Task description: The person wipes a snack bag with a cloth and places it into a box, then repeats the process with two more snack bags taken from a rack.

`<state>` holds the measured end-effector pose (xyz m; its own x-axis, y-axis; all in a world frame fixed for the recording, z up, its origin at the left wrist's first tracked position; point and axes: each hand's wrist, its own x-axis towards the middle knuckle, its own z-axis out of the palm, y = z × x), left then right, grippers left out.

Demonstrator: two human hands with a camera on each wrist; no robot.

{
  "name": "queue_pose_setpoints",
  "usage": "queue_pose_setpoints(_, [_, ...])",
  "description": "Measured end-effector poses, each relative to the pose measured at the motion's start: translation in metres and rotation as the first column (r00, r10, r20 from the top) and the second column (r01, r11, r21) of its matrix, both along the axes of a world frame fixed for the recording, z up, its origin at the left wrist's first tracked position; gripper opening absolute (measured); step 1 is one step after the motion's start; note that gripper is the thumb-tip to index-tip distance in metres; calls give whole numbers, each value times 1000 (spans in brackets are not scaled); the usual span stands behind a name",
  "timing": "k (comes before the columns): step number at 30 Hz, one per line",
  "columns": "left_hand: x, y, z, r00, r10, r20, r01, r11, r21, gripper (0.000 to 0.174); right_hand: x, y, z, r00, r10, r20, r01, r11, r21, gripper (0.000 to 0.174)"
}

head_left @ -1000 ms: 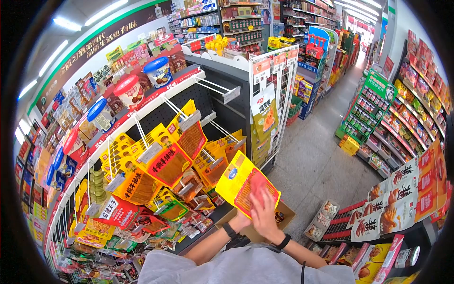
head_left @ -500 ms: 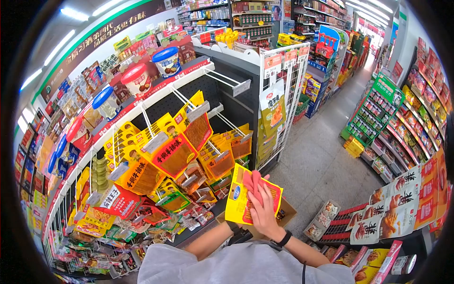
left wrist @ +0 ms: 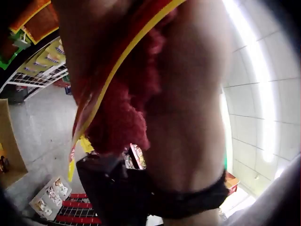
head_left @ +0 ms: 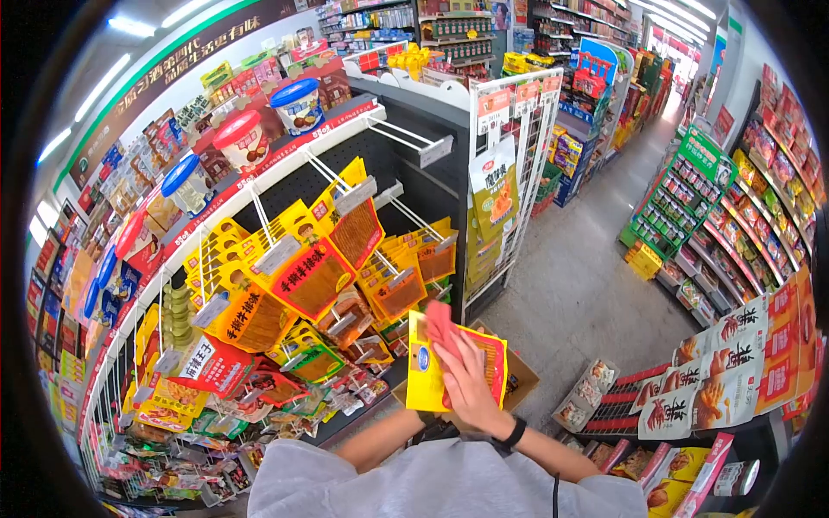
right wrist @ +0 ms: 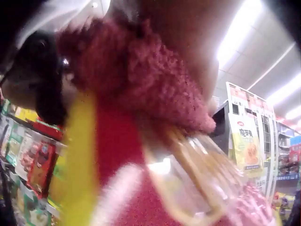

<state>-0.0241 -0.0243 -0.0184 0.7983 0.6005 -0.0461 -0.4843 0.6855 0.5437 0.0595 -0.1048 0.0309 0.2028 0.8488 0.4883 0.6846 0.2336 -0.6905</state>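
Note:
A flat yellow-and-red snack packet [head_left: 420, 373] is held up in front of my torso, and brown strips show through its clear window. Behind it my left hand [left wrist: 190, 89] grips the packet, mostly hidden in the head view. My right hand [head_left: 471, 384] holds a pinkish-red cloth [head_left: 440, 326] against the packet's front, fingers laid over it. Part of the cloth sticks out past the fingertips over the packet's upper edge. In the right wrist view the fluffy cloth [right wrist: 150, 77] lies against the blurred packet.
Yellow packets of the same style [head_left: 311, 276] hang on hooks at my left, with snack tubs [head_left: 242, 141] on the shelf above. A cardboard box [head_left: 521, 380] sits below my hands. A white wire rack [head_left: 530, 142] stands ahead, beside the aisle floor [head_left: 570, 285]. White-and-orange packs [head_left: 743, 363] are at right.
The cloth and right hand have moved up and left across the packet's front. The packet has turned more upright than a second ago, and the left hand has become hidden behind it.

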Motion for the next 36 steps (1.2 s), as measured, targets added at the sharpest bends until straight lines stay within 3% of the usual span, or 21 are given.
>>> queue_pose_setpoints(2, [1, -5, 13, 993, 51, -110, -43, 996, 72, 57, 16, 12, 0, 998, 48, 40, -48, 999, -4, 47])
queue_pose_setpoints(3, [1, -7, 18, 984, 67, -165, -48, 992, 114, 57, 23, 16, -11, 1000, -26, 7, 26, 1000, 14, 47])
queue_pose_setpoints(4, [-2, 6, -20, 934, -173, 312, 192, 981, -29, 56, 33, 20, -21, 995, -101, -19, 100, 995, -30, 47])
queue_pose_setpoints(5, [-4, 19, -57, 653, -390, 649, 544, 838, -44, 56, 40, 22, -39, 981, -155, -119, 147, 987, -67, 46])
queue_pose_setpoints(6, [-1, 17, -47, 838, -294, 460, 407, 898, -166, 56, 42, 21, -53, 954, -208, -214, 188, 976, -108, 46])
queue_pose_setpoints(7, [2, 15, -36, 955, -206, 213, 256, 936, -242, 56, 38, 16, -60, 936, -215, -279, 187, 975, -122, 46])
queue_pose_setpoints(9, [9, 11, -20, 996, -68, 55, 76, 984, -160, 56, 26, 9, -64, 883, -229, -411, 182, 972, -150, 47])
queue_pose_setpoints(11, [9, 6, -9, 999, -42, 26, 37, 988, 150, 57, 19, 5, -56, 910, -235, -342, 197, 970, -142, 47])
queue_pose_setpoints(12, [13, 5, 21, 982, -90, 166, 90, 996, 11, 58, 15, 2, -47, 922, -237, -306, 203, 969, -138, 47])
queue_pose_setpoints(13, [14, 5, 27, 982, -84, 172, 88, 996, -15, 58, 15, 2, -36, 936, -177, -305, 145, 981, -126, 49])
queue_pose_setpoints(17, [13, -2, 3, 996, -31, 84, 36, 998, -59, 58, -3, -2, 11, 977, -2, -215, 7, 1000, 23, 48])
queue_pose_setpoints(20, [11, -3, -5, 998, -20, 62, 24, 998, -66, 58, 5, 0, 33, 990, 139, 24, -139, 990, 17, 42])
queue_pose_setpoints(23, [7, -3, -4, 999, 1, 49, 2, 998, -62, 58, 23, 19, 4, 1000, 18, 5, -18, 999, 27, 43])
queue_pose_setpoints(27, [-1, -2, 3, 999, 12, 41, -9, 998, -65, 58, 36, 20, -35, 963, -98, -251, 77, 993, -91, 50])
queue_pose_setpoints(30, [-2, 7, 9, 996, 3, 85, -17, 987, 161, 59, 14, 1, -41, 989, -77, -128, 72, 996, -44, 50])
queue_pose_setpoints(32, [17, -31, -14, 921, 221, 320, -287, 942, 176, 59, -11, -10, -28, 993, 1, -117, -1, 1000, -2, 53])
queue_pose_setpoints(33, [23, -34, -22, 915, 228, 333, -299, 937, 181, 59, -13, -12, -11, 999, 31, -16, -31, 1000, -3, 52])
queue_pose_setpoints(34, [19, -28, -23, 949, 188, 252, -239, 953, 187, 59, -10, -8, 4, 994, 62, 88, -61, 998, -4, 50])
queue_pose_setpoints(36, [15, -8, -26, 986, 117, 120, -135, 978, 156, 58, 2, 8, 13, 994, 5, 108, -5, 1000, 5, 48])
